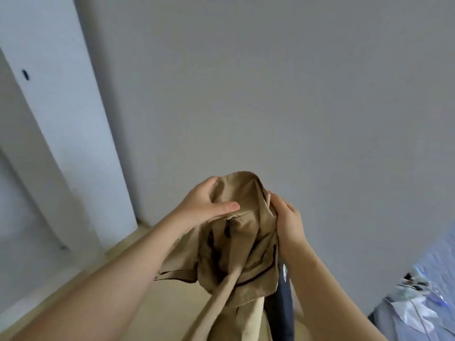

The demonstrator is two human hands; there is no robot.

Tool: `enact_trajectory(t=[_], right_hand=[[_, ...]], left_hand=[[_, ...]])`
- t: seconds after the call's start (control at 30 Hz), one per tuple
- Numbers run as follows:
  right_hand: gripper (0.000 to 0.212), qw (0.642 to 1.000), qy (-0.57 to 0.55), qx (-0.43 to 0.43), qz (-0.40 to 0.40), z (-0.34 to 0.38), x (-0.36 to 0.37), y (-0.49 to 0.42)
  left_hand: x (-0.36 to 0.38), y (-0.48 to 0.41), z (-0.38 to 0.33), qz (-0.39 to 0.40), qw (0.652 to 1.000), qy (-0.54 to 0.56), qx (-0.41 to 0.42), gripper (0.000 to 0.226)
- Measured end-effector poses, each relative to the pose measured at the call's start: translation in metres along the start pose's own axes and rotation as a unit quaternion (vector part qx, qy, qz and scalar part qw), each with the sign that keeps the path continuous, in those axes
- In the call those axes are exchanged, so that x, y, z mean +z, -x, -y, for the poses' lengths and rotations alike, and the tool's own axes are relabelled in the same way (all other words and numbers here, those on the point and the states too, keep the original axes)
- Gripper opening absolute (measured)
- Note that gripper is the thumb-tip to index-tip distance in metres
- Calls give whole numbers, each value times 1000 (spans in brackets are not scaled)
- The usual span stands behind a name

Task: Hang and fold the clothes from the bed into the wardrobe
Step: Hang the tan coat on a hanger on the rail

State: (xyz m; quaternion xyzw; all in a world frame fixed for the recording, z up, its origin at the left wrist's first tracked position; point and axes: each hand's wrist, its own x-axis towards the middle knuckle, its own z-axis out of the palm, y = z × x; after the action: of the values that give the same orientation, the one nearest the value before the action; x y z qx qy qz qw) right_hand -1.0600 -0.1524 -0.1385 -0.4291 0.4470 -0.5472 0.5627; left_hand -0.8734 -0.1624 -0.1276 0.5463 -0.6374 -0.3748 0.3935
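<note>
Head view: your left hand and right hand each grip the bunched top of a tan garment, letting its length hang below, likely to straighten it.

Garment left of bed

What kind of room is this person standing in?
Most likely a bedroom: a bed with clothes heaped on it at lower right, a tall white door, perhaps a wardrobe's, at left, and a tan garment held up in front.
</note>
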Motion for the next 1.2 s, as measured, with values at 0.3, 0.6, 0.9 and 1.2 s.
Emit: enact_trajectory(t=[0.3, 0.6, 0.9, 1.2], right_hand=[[40, 979, -88, 17, 184, -18, 162, -14], [32, 945, -14, 93, 313, -61, 295, -36], [55, 880, 166, 96, 435, -92, 391, -87], [20, 718, 125, 90, 679, -128, 487, -43]], left_hand=[[-138, 74, 104, -154, 941, -197, -229, 17], [-238, 124, 135, -495, 823, 21, -278, 25], [-326, 94, 114, -598, 744, 186, -234, 12], [-364, 100, 107, -501, 823, 141, -227, 33]])
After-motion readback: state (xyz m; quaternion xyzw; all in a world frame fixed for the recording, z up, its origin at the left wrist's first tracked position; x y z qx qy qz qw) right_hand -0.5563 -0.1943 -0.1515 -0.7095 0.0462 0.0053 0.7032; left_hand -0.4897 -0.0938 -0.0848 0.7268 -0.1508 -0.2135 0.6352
